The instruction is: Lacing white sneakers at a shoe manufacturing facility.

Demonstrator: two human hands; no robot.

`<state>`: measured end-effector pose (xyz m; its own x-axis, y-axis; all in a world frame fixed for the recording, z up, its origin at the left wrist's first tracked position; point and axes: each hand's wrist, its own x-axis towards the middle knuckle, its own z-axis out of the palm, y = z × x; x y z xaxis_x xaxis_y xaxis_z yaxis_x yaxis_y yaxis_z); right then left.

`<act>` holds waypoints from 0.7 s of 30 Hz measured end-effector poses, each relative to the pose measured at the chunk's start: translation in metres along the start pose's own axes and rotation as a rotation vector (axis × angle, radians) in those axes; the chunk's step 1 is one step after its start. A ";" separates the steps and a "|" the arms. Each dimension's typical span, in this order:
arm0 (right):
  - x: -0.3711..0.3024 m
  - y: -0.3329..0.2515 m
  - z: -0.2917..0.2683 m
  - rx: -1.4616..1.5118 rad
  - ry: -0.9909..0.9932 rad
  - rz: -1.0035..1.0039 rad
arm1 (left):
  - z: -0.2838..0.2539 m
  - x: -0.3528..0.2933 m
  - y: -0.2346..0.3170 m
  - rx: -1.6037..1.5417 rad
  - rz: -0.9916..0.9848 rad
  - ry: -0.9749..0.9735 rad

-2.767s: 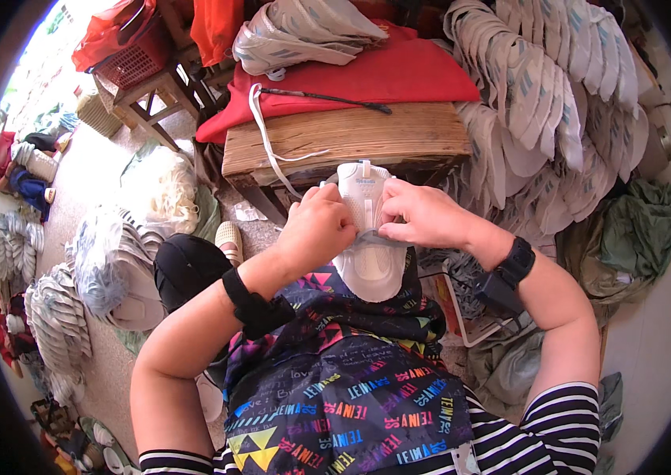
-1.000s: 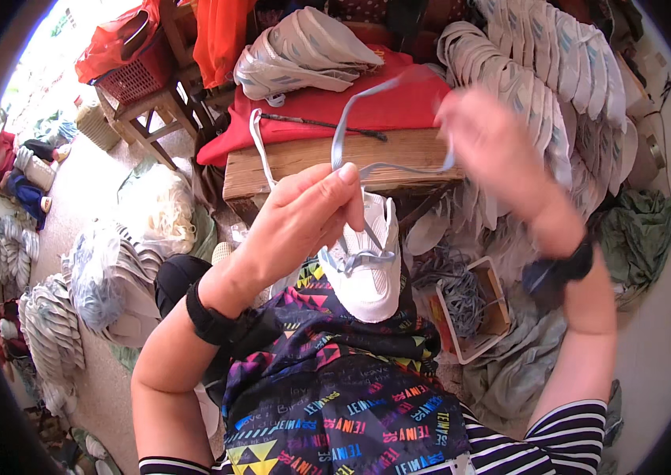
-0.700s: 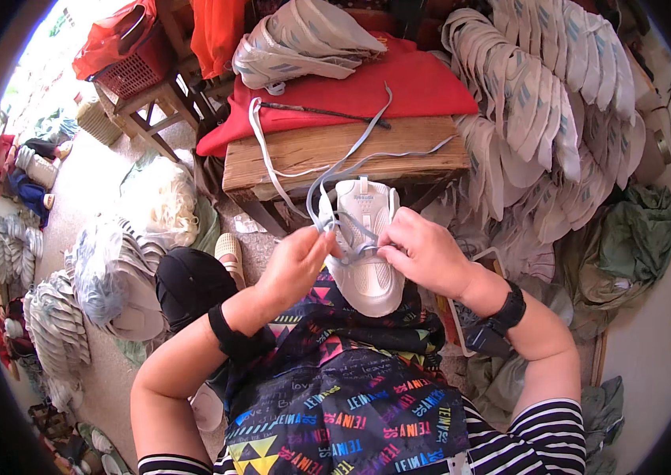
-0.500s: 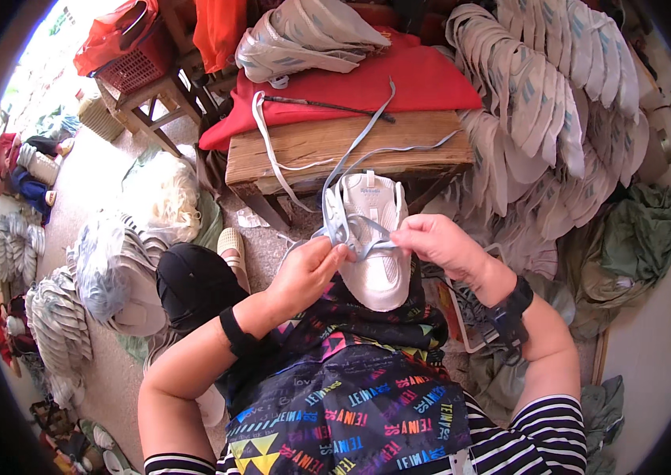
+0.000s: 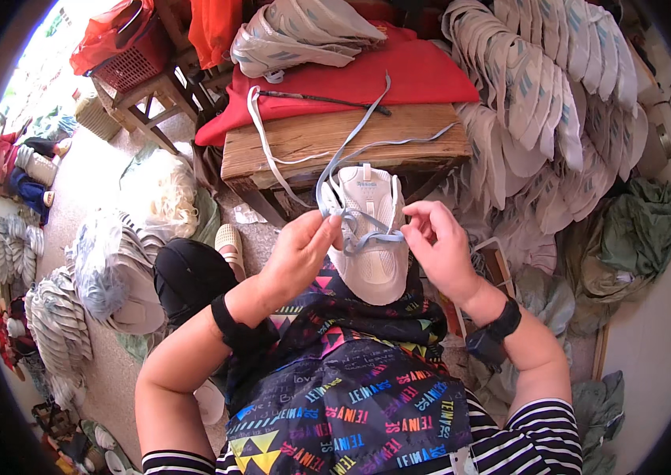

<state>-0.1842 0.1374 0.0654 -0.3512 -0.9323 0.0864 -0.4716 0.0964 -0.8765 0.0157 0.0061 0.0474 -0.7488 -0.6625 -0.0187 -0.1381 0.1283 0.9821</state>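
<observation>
A white shoe upper [image 5: 372, 273] lies toe toward me over my lap, its tongue pointing at the bench. A pale blue shoelace [image 5: 375, 239] crosses its front, and two long loose ends trail up onto the bench. My left hand [image 5: 304, 252] is closed on the upper's left eyelet edge, thumb and fingertips pinching it beside the lace. At the right edge my right hand [image 5: 442, 252] is curled, its thumb against the lace where it reaches that side. What lies behind the right fingers is hidden.
A wooden bench [image 5: 296, 142] stands ahead, with a red cloth [image 5: 422, 75], a thin dark rod [image 5: 319, 100] and stacked uppers [image 5: 304, 39]. Large piles of uppers [image 5: 509, 87] hang at the right. Bundles of laces [image 5: 165, 194] and more uppers lie left on the floor.
My right hand has shifted slightly up along the shoe's right edge, its fingers more curled. My left hand has moved up a little at the left edge. The lace across the front sits flatter.
</observation>
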 end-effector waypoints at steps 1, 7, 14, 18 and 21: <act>-0.005 -0.008 0.000 -0.067 0.038 -0.129 | -0.001 0.002 0.008 -0.091 -0.014 -0.005; -0.030 -0.017 0.011 -0.358 -0.241 -0.690 | -0.009 0.023 0.078 -0.188 0.045 -0.079; -0.033 -0.017 0.008 -0.378 -0.278 -0.672 | -0.001 0.031 0.166 -0.154 0.511 -0.019; -0.019 -0.013 0.009 -0.260 -0.323 -0.615 | -0.006 0.032 0.157 -0.295 0.288 -0.109; 0.002 -0.019 0.015 -0.129 -0.238 -0.255 | -0.014 0.035 0.151 -0.342 0.160 -0.131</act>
<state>-0.1633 0.1283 0.0750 -0.0183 -0.9856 0.1682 -0.6229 -0.1203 -0.7730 -0.0228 -0.0082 0.1971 -0.8225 -0.5519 0.1374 0.1942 -0.0455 0.9799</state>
